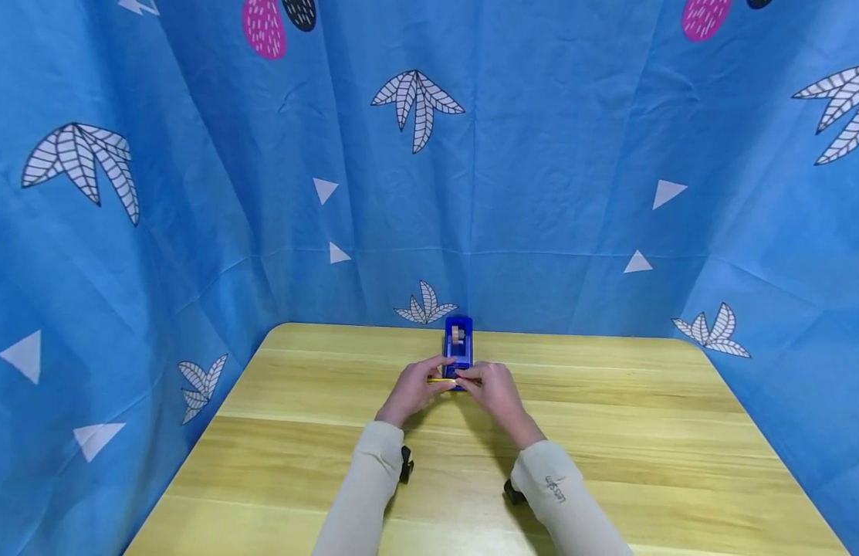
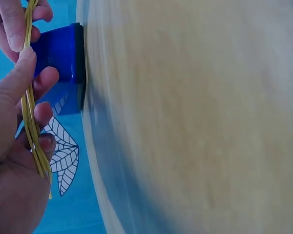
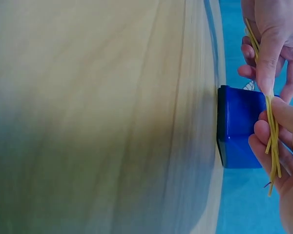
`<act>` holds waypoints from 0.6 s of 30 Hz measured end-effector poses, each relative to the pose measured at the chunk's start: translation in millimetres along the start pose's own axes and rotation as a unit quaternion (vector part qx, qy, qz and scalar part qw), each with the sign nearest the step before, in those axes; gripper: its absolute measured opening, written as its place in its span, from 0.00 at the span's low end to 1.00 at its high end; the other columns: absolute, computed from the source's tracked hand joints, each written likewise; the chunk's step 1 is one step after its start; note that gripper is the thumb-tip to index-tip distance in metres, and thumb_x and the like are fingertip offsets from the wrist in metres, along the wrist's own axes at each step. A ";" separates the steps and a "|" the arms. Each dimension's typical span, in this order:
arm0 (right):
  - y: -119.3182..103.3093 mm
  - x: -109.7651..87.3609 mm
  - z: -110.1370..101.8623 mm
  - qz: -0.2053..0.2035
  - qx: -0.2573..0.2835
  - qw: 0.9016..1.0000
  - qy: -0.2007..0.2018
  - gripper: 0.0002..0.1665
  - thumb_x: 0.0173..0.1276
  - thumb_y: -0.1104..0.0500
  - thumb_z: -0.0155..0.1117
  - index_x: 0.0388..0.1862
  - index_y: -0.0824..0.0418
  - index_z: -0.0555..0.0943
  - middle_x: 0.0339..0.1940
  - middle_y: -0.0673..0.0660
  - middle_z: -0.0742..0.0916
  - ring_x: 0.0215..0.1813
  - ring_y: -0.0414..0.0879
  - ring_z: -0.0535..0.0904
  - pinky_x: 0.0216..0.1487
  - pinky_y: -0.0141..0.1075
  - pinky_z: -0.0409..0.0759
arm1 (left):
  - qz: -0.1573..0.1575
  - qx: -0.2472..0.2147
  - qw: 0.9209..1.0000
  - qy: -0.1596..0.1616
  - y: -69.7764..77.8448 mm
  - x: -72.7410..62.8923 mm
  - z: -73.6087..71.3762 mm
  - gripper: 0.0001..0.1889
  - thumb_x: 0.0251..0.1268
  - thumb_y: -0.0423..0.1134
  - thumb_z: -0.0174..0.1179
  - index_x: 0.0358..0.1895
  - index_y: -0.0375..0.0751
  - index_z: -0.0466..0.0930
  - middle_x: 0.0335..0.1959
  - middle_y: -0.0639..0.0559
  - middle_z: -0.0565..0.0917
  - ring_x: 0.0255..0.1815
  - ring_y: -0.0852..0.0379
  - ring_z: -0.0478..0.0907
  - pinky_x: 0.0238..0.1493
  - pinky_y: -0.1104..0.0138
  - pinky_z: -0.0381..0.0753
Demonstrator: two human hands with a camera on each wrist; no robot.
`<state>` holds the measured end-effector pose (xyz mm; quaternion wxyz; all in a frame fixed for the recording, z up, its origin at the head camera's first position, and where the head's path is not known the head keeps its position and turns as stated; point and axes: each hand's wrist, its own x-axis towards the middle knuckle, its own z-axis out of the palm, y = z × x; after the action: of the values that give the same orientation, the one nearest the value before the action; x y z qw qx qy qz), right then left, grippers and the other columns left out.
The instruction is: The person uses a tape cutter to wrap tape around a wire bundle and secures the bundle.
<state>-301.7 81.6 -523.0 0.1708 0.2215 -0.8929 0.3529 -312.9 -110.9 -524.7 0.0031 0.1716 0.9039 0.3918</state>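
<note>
A small bundle of thin yellow strands [image 2: 28, 105] runs between my two hands, in front of a blue tape dispenser [image 1: 448, 351]. My left hand [image 1: 411, 388] pinches the bundle between thumb and fingers, and part of it lies across the palm in the left wrist view. The right hand [image 1: 497, 392] pinches the bundle beside the left fingertips. Loose strand ends [image 3: 274, 161] spread over its fingers in the right wrist view. Upright on the table, the dispenser carries a tape roll [image 1: 455, 334]; its near end is partly hidden behind my hands.
The wooden table [image 1: 318, 455] has its far edge just behind the dispenser. A blue patterned curtain [image 1: 540, 193] hangs behind and along both sides. Dark wrist straps [image 1: 515, 492] sit at the sleeves.
</note>
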 end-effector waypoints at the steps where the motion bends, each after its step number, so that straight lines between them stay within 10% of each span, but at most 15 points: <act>1: -0.3 -0.4 -0.5 0.003 0.006 1.000 -0.002 0.09 0.63 0.64 0.77 0.43 0.62 0.92 0.30 0.57 0.92 0.24 0.38 0.79 0.27 0.27 0.76 | -0.003 0.002 1.000 -0.003 0.1 -0.3 0.0 0.27 0.70 0.42 0.68 0.71 0.57 0.77 0.37 0.54 0.84 0.32 0.60 0.79 0.37 0.66 0.82; 18: 0.1 -11.9 -11.0 0.011 0.043 0.999 -0.011 0.12 0.65 0.63 0.76 0.47 0.61 0.91 0.33 0.56 0.92 0.23 0.35 0.73 0.25 0.28 0.74 | 0.031 0.050 0.998 -0.023 3.5 -15.5 -8.9 0.36 0.75 0.45 0.64 0.82 0.60 0.59 0.44 0.52 0.86 0.42 0.58 0.81 0.50 0.60 0.84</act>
<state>-290.1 92.7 -520.8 0.1474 0.2225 -0.8812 0.3902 -298.5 -119.8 -518.1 0.0035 0.2081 0.9163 0.3420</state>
